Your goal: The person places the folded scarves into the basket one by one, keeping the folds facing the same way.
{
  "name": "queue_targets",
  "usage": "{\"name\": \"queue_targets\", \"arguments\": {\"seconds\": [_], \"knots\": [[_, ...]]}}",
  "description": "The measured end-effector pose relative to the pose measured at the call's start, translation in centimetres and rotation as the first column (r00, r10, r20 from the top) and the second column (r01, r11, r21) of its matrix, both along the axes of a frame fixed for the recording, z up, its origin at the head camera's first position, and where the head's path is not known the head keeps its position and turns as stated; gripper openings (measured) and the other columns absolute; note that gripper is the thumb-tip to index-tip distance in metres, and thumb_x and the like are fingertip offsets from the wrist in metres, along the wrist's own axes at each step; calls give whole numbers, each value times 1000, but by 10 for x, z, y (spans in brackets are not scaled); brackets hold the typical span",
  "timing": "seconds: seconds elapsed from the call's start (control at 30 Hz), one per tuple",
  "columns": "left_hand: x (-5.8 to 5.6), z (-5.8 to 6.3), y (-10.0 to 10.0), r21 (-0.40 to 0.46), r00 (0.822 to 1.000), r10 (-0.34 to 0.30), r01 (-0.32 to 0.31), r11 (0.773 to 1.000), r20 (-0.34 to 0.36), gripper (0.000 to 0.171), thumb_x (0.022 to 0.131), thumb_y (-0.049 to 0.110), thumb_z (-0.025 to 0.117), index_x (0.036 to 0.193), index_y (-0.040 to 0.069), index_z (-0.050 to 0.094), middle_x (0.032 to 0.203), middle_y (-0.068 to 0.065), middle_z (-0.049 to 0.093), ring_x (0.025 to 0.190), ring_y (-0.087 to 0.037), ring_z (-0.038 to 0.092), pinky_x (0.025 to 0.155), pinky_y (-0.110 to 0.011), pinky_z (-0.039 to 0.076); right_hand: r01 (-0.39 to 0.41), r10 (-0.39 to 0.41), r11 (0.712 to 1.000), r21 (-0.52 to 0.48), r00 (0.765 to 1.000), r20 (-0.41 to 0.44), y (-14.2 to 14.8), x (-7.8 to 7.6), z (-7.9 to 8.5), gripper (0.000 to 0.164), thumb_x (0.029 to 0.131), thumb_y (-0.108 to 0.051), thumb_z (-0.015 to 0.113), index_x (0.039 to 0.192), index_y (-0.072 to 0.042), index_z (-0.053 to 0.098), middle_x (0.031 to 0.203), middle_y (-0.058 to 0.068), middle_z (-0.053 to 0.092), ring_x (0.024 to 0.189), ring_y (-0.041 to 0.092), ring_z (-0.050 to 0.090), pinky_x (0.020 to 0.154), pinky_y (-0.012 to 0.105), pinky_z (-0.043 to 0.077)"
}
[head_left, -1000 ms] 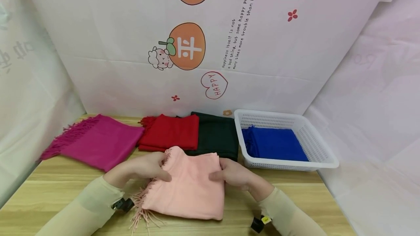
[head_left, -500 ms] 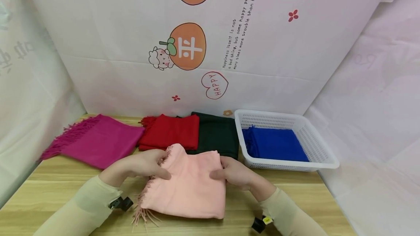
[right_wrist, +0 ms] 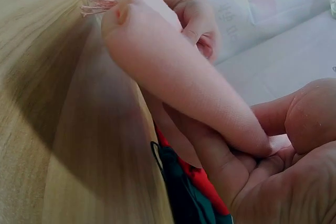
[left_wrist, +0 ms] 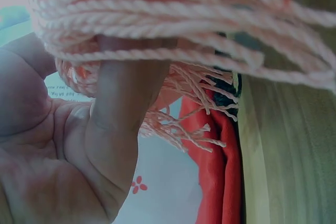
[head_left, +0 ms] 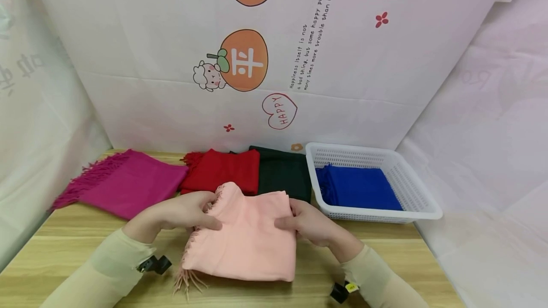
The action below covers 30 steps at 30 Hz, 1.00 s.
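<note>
Above the wooden table [head_left: 411, 255], the left hand [head_left: 186, 212] and right hand [head_left: 313, 225] pinch a fringed pink cloth [head_left: 248, 246].

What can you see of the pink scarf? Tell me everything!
The pink scarf is pale, plain and soft-looking, maybe woolly, and folded into a rough square. A fringe of twisted strands runs along one side. The left hand grips that fringed side, the right hand the opposite side, thumbs on top. It seems held up off the wooden table, and in the head view partly hides the red cloth and dark green cloth.
</note>
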<state>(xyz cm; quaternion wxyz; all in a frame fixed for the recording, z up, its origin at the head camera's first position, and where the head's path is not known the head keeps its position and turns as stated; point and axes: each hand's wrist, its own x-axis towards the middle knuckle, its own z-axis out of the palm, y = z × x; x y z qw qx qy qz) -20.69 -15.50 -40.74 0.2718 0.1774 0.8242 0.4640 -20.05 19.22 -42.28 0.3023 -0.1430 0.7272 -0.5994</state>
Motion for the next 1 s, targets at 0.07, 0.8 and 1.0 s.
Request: {"name": "queue_targets", "arguments": {"seconds": [0.07, 0.8, 1.0], "knots": [[0, 1, 0, 23, 1000, 3, -3, 1000, 14, 67, 86, 28, 83, 135, -1, 47, 106, -13, 61, 71, -18, 64, 58, -38, 55, 7, -7, 1000, -5, 1000, -7, 1, 0, 2, 53, 98, -17, 69, 143, -1, 45, 113, 19, 70, 92, 33, 74, 76, 49, 61], [-1, 8, 11, 153, 999, 34, -31, 988, -19, 64, 88, 32, 81, 134, 4, 48, 89, -13, 68, 64, -16, 62, 61, -36, 56, 92, -91, 996, 4, 989, -113, 18, -3, 23, 53, 98, -21, 70, 140, 1, 45, 105, 20, 71, 86, 33, 75, 72, 44, 61], [-4, 10, 18, 212, 999, 35, -36, 977, 6, 59, 89, 31, 81, 132, 5, 49, 86, -16, 71, 69, -23, 69, 64, -41, 60, 101, -102, 995, -11, 982, -158, 25, -7, 29, 55, 98, -23, 70, 142, -1, 45, 109, 21, 71, 90, 35, 74, 75, 45, 61]]}}
